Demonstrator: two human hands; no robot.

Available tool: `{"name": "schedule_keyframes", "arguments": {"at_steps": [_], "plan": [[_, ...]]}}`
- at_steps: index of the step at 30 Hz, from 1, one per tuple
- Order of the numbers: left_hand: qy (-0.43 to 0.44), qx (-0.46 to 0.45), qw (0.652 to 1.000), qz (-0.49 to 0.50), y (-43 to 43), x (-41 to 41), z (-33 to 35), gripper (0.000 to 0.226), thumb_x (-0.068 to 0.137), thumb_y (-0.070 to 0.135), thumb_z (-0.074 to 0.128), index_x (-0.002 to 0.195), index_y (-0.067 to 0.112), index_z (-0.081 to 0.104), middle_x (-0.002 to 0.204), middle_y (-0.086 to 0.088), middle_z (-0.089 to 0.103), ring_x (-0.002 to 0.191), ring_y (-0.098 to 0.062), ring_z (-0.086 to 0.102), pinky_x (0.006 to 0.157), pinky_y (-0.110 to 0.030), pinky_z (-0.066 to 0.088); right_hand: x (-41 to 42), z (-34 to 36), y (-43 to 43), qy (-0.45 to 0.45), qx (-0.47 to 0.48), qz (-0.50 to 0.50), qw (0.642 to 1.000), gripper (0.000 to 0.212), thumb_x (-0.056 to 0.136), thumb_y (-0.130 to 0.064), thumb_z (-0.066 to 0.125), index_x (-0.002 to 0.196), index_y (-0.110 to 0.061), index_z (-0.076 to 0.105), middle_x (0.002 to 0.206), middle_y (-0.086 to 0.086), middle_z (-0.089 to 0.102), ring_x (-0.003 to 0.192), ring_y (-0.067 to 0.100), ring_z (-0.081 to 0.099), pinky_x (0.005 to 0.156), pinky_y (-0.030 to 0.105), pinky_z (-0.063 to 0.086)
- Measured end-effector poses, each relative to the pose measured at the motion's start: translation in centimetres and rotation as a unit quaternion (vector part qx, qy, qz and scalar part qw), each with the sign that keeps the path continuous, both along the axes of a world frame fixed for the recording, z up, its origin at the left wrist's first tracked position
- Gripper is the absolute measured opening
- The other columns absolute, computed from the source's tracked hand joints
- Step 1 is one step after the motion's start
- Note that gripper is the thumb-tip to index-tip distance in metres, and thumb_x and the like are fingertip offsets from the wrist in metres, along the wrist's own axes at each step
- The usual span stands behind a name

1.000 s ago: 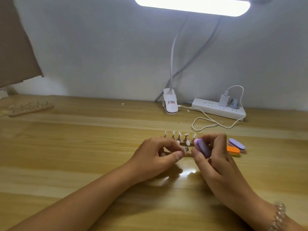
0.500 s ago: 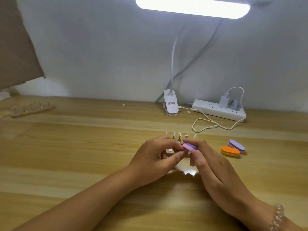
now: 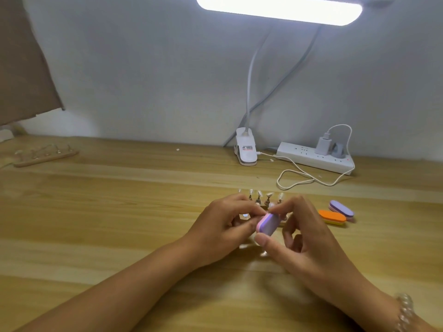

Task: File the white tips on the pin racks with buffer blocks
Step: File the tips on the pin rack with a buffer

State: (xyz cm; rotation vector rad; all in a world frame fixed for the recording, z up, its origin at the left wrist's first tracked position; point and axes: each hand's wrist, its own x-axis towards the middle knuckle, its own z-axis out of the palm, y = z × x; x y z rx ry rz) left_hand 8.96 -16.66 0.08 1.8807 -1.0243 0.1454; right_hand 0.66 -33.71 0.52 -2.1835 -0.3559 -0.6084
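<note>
Sitting lengthwise in right hand (image 3: 309,238) grip: purple buffer block (image 3: 268,224)

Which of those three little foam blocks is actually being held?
The pink-and-purple block, pinched in the right hand; the orange block and the other purple block lie on the table nearby.

We see only the pin tops of the near pin rack (image 3: 260,200); the left hand (image 3: 223,226), right hand (image 3: 304,236) and buffer block (image 3: 268,224) cover its base. Fingers largely hide the white tip (image 3: 245,215) pinched in the left hand. The far rack (image 3: 45,155), left of frame, is blurred. The top edge crops the lamp (image 3: 278,10).
</note>
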Motion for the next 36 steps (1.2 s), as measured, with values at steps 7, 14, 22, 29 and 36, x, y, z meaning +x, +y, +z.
{"name": "schedule_keyframes", "arguments": {"at_steps": [7, 14, 22, 29, 36], "plan": [[0.03, 0.007, 0.999, -0.029, 0.1, 0.0, 0.0, 0.015, 0.091, 0.007, 0.065, 0.099, 0.014, 0.075, 0.079, 0.019, 0.054, 0.072, 0.0, 0.051, 0.063, -0.014, 0.035, 0.2, 0.2, -0.1, -0.016, 0.001, -0.034, 0.999, 0.036, 0.077, -0.048, 0.076, 0.096, -0.024, 0.055, 0.097, -0.006, 0.055, 0.067, 0.02, 0.052, 0.052, 0.017, 0.042], [0.022, 0.01, 0.999, -0.021, 0.0, -0.1, -0.1, 0.011, 0.093, 0.01, 0.067, 0.099, 0.013, 0.076, 0.081, 0.016, 0.055, 0.07, -0.001, 0.051, 0.062, -0.015, 0.035, 0.6, 0.2, -0.6, -0.01, 0.035, -0.062, 0.997, 0.028, 0.075, -0.038, 0.077, 0.089, -0.024, 0.057, 0.09, -0.008, 0.055, 0.072, 0.02, 0.052, 0.058, 0.023, 0.045], [0.015, 0.006, 1.0, -0.015, -0.1, 0.0, -0.1, 0.01, 0.093, 0.013, 0.068, 0.098, 0.015, 0.076, 0.077, 0.017, 0.054, 0.069, -0.001, 0.05, 0.061, -0.014, 0.034, 0.8, 0.0, -1.0, 0.011, 0.071, -0.052, 0.996, 0.033, 0.073, -0.038, 0.081, 0.09, -0.022, 0.057, 0.09, -0.008, 0.056, 0.068, 0.018, 0.05, 0.058, 0.018, 0.043], [0.026, -0.009, 1.0, -0.016, -0.3, -0.1, 0.1, 0.01, 0.092, 0.012, 0.068, 0.097, 0.016, 0.076, 0.075, 0.019, 0.056, 0.067, 0.002, 0.051, 0.061, -0.009, 0.034, 0.7, 0.2, -0.7, -0.015, 0.053, -0.064, 0.996, 0.03, 0.074, -0.033, 0.08, 0.094, -0.026, 0.059, 0.096, -0.008, 0.056, 0.066, 0.017, 0.046, 0.059, 0.022, 0.042], [0.017, 0.003, 1.0, -0.01, -0.1, 0.0, 0.0, 0.013, 0.091, 0.008, 0.067, 0.098, 0.016, 0.076, 0.076, 0.021, 0.055, 0.069, 0.001, 0.051, 0.062, -0.012, 0.034, 0.4, 0.0, -0.3, -0.02, 0.016, -0.036, 0.999, 0.031, 0.075, -0.038, 0.079, 0.093, -0.023, 0.058, 0.093, -0.007, 0.054, 0.067, 0.016, 0.048, 0.057, 0.015, 0.039]]}}
